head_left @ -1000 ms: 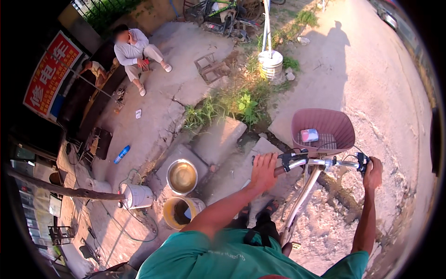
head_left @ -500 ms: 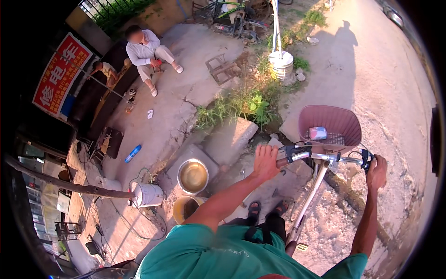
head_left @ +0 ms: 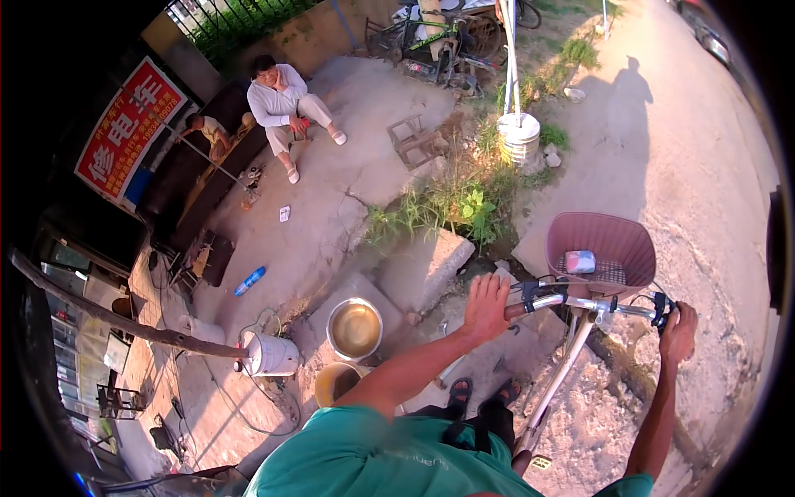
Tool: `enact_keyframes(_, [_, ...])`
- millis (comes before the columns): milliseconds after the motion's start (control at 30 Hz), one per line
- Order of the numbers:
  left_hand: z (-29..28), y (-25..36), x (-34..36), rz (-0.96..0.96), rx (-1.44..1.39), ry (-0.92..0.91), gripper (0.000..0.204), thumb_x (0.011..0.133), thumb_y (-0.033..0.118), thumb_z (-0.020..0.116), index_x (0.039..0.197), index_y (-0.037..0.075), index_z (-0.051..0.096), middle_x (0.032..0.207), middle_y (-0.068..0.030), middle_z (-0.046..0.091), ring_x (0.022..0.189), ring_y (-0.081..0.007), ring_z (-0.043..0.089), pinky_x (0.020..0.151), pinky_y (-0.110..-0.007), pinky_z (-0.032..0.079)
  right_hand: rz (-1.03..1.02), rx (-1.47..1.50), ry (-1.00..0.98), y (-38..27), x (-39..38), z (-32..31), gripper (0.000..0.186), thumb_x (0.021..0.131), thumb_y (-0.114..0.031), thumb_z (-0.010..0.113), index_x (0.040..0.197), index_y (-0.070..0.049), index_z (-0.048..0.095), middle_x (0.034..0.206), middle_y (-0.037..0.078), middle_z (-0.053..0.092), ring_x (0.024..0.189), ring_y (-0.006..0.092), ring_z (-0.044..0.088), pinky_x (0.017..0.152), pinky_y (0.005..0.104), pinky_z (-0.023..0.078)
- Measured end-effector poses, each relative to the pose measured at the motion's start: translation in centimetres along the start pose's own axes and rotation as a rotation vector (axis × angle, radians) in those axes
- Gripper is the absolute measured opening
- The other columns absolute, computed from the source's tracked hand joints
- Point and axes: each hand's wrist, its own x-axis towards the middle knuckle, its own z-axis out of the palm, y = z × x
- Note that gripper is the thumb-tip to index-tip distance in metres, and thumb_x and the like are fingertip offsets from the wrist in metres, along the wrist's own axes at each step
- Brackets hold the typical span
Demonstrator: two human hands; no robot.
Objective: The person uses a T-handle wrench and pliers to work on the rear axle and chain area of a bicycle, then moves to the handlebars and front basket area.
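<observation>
A bicycle with silver handlebars stands in front of me, its pale frame tube running back beside my legs. My left hand is wrapped over the left grip, fingers forward. Round the right grip, beside the brake lever, my right hand is closed; the grip is mostly hidden. In front of the bars hangs a mauve plastic basket. A small white, pink and blue packet lies inside it.
Left of my feet are a metal basin of murky water, a yellow bucket and a white bucket. A wooden pole juts in from the left. One person sits ahead, another further left. Broken concrete borders weeds.
The whole view has shifted, so the surroundings sit lower and further right. Both my hands remain on the handlebars. The seated person still rests a hand by the head.
</observation>
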Motion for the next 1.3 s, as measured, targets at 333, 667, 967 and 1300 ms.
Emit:
enact_keyframes(333, [0.3, 0.5, 0.1, -0.046, -0.077, -0.136, 0.059, 0.082, 0.029, 0.075, 0.128, 0.0, 0.053, 0.114, -0.0172, 0.055, 0.115, -0.0358, 0.053, 0.105, -0.051, 0.037, 0.001, -0.007, -0.004, 0.4, 0.1, -0.1, 0.03, 0.101, -0.018, 0.05, 0.12, 0.0, 0.065, 0.124, 0.018, 0.064, 0.123, 0.0368, 0.057, 0.107, 0.0447, 0.044])
enact_keyframes(667, [0.7, -0.3, -0.4, -0.052, -0.107, -0.266, 0.061, 0.077, 0.026, 0.077, 0.127, 0.001, 0.054, 0.11, -0.017, 0.057, 0.107, -0.0349, 0.054, 0.096, -0.049, 0.04, 0.006, 0.0, -0.004, 0.9, -0.6, 0.6, 0.032, 0.1, -0.019, 0.051, 0.122, 0.0, 0.065, 0.127, 0.018, 0.064, 0.126, 0.0372, 0.055, 0.11, 0.0457, 0.043])
enact_keyframes(967, [2.0, 2.4, 0.5, -0.028, -0.06, -0.092, 0.055, 0.079, 0.032, 0.079, 0.119, 0.001, 0.057, 0.111, -0.0169, 0.06, 0.107, -0.0389, 0.056, 0.097, -0.053, 0.041, -0.05, -0.021, 0.134, -0.4, 1.4, -0.5, 0.026, 0.094, -0.02, 0.06, 0.113, -0.006, 0.071, 0.125, 0.012, 0.068, 0.127, 0.0334, 0.058, 0.106, 0.0435, 0.048])
enact_keyframes(1300, [1.4, 3.7, 1.2, 0.15, -0.004, 0.018, 0.07, 0.076, 0.031, 0.082, 0.13, -0.003, 0.053, 0.106, -0.0169, 0.059, 0.102, -0.0379, 0.057, 0.098, -0.053, 0.04, 0.029, -0.03, 0.157, 1.0, -0.5, -1.4, 0.03, 0.09, -0.018, 0.06, 0.116, -0.009, 0.071, 0.128, 0.01, 0.068, 0.131, 0.0316, 0.056, 0.109, 0.0429, 0.048])
